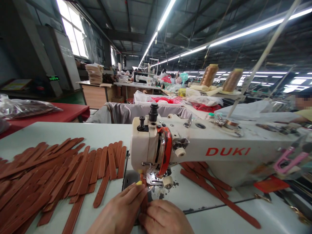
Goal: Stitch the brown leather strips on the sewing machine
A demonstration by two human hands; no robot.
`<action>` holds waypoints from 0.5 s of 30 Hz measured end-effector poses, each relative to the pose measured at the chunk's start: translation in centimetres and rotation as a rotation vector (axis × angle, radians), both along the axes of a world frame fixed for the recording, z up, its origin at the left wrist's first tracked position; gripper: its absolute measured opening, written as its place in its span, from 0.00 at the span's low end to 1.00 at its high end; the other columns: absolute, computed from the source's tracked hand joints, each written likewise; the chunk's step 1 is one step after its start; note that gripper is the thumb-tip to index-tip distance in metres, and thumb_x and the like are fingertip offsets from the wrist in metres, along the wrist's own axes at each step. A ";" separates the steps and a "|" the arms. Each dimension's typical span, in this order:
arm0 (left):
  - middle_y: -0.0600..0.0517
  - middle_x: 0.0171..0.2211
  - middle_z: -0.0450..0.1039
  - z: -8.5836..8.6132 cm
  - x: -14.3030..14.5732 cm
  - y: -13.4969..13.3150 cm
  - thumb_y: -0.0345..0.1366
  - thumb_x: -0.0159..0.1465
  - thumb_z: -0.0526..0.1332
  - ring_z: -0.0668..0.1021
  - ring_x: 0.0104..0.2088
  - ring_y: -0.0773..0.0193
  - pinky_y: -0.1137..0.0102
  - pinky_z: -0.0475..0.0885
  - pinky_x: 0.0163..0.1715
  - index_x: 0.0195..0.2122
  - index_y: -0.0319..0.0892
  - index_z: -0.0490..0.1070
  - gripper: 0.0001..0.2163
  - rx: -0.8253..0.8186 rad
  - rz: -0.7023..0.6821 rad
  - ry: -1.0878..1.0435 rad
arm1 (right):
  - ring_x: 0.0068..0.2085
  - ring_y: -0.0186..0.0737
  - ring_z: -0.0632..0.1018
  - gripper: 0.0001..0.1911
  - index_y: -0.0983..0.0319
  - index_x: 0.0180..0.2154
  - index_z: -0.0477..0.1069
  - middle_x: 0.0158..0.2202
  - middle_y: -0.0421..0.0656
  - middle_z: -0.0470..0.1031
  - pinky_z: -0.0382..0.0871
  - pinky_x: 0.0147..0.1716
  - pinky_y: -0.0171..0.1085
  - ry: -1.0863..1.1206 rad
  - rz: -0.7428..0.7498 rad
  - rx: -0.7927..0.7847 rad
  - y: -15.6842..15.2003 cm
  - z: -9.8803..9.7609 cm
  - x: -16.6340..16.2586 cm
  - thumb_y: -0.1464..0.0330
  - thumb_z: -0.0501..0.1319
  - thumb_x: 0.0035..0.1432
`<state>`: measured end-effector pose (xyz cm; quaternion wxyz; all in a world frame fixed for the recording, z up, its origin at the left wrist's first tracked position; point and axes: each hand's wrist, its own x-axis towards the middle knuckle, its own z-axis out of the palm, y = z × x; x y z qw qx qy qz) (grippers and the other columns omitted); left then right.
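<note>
A white sewing machine (pixel 195 146) marked DUKI stands on the pale table (pixel 60 130). A brown leather strap (pixel 144 198) lies under its presser foot (pixel 152 178). My left hand (pixel 119 211) pinches the strap on its left side, the fingertips close to the foot. My right hand (pixel 165 217) presses on the strap from the right, just in front of the needle plate. Both hands sit at the bottom edge of the view.
A big pile of brown straps (pixel 48 175) covers the table's left half. More straps (pixel 209 188) lie right of the needle. Pink thread snips (pixel 287 161) rest on the machine's right end. Two thread cones (pixel 220 78) stand behind. A person (pixel 303 109) sits far right.
</note>
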<state>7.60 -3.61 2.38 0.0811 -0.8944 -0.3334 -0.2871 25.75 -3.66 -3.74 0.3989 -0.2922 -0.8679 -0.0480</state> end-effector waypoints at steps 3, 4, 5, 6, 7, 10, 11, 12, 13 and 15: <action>0.48 0.40 0.79 0.1 0.0 0.0 0.23 0.63 0.46 0.82 0.40 0.66 0.79 0.74 0.46 0.51 0.39 0.63 0.17 0.030 -0.003 -0.013 | 0.27 0.37 0.78 0.18 0.61 0.32 0.75 0.27 0.39 0.78 0.72 0.26 0.33 0.015 -0.005 0.002 -0.1 -0.2 0.0 0.69 0.50 0.70; 0.48 0.40 0.79 0.1 0.1 0.0 0.23 0.63 0.46 0.82 0.39 0.66 0.79 0.75 0.45 0.50 0.39 0.64 0.17 0.036 -0.001 -0.019 | 0.28 0.37 0.79 0.16 0.61 0.34 0.76 0.27 0.39 0.78 0.73 0.27 0.32 0.017 -0.009 -0.010 -0.2 -0.4 0.0 0.68 0.51 0.70; 0.48 0.40 0.79 0.0 0.1 0.1 0.24 0.64 0.46 0.82 0.39 0.66 0.80 0.75 0.45 0.50 0.39 0.64 0.16 0.045 0.006 -0.028 | 0.28 0.37 0.79 0.14 0.61 0.34 0.76 0.28 0.40 0.79 0.74 0.29 0.32 0.020 -0.015 -0.023 -0.2 -0.6 0.0 0.69 0.53 0.69; 0.48 0.40 0.79 0.0 0.1 0.2 0.24 0.64 0.46 0.82 0.39 0.66 0.79 0.75 0.45 0.50 0.40 0.64 0.16 0.043 0.012 -0.036 | 0.29 0.38 0.80 0.12 0.61 0.35 0.76 0.29 0.40 0.79 0.75 0.30 0.32 0.020 -0.019 -0.040 -0.1 -0.9 0.0 0.69 0.55 0.67; 0.48 0.41 0.79 -0.1 0.1 0.2 0.24 0.65 0.47 0.82 0.39 0.66 0.79 0.74 0.46 0.51 0.40 0.64 0.16 0.032 0.012 -0.042 | 0.30 0.38 0.80 0.09 0.61 0.35 0.76 0.30 0.40 0.79 0.76 0.32 0.31 0.024 -0.024 -0.058 -0.1 -1.1 0.0 0.70 0.57 0.66; 0.50 0.44 0.78 -0.6 -0.1 0.5 0.25 0.64 0.49 0.81 0.43 0.65 0.77 0.73 0.49 0.52 0.44 0.66 0.17 -0.010 -0.010 -0.072 | 0.33 0.38 0.81 0.06 0.61 0.38 0.76 0.32 0.40 0.80 0.77 0.39 0.30 0.054 -0.024 -0.092 0.2 -1.7 -0.1 0.71 0.59 0.64; 0.50 0.45 0.77 -0.8 -0.3 0.5 0.26 0.64 0.50 0.81 0.44 0.65 0.77 0.73 0.50 0.53 0.44 0.66 0.18 -0.022 -0.021 -0.075 | 0.34 0.38 0.82 0.07 0.61 0.40 0.76 0.34 0.40 0.81 0.77 0.40 0.29 0.069 -0.022 -0.102 0.3 -1.7 -0.2 0.71 0.59 0.64; 0.50 0.45 0.77 -1.0 -0.4 0.5 0.26 0.64 0.50 0.81 0.45 0.65 0.76 0.73 0.50 0.53 0.45 0.66 0.18 -0.028 -0.028 -0.075 | 0.35 0.38 0.82 0.08 0.61 0.42 0.75 0.36 0.41 0.81 0.77 0.41 0.29 0.081 -0.020 -0.115 0.3 -1.8 -0.1 0.71 0.58 0.64; 0.50 0.46 0.77 -1.1 -0.5 0.5 0.26 0.63 0.50 0.81 0.44 0.65 0.76 0.73 0.50 0.54 0.45 0.67 0.18 -0.027 -0.025 -0.074 | 0.35 0.38 0.82 0.09 0.61 0.43 0.75 0.37 0.41 0.81 0.77 0.41 0.28 0.095 -0.018 -0.136 0.4 -1.8 -0.1 0.71 0.58 0.64; 0.50 0.46 0.77 -1.3 -0.7 0.5 0.26 0.63 0.51 0.81 0.43 0.65 0.77 0.73 0.49 0.53 0.45 0.67 0.18 -0.013 -0.022 -0.060 | 0.35 0.37 0.82 0.09 0.59 0.43 0.75 0.38 0.40 0.81 0.77 0.40 0.27 0.122 -0.019 -0.225 0.3 -1.7 0.1 0.72 0.59 0.63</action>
